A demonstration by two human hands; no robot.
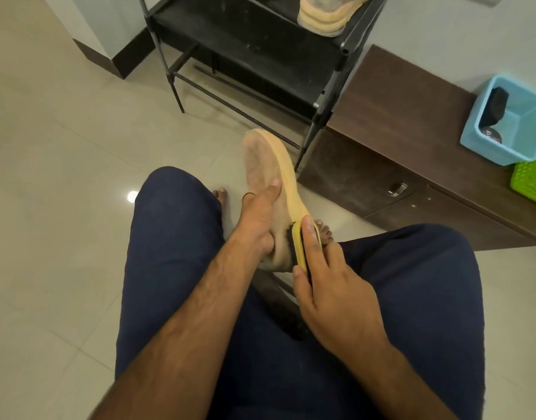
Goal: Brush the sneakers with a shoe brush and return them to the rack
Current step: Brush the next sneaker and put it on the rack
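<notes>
A tan knit sneaker [266, 165] with a pale yellow sole is held on its side between my knees, toe pointing away. My left hand [259, 216] grips it around the middle, thumb across the upper. My right hand [330, 283] presses a yellow-backed shoe brush [301, 247] with dark bristles against the heel end of the sneaker. The second sneaker [327, 16] stands on a shelf of the black shoe rack [260, 50] ahead.
A low dark brown cabinet [412, 140] runs along the right wall, touching the rack. On it sit a light blue bin [509, 119] and a green basket [532, 180]. My legs in navy trousers fill the foreground, bare feet on the pale tile floor [63, 177].
</notes>
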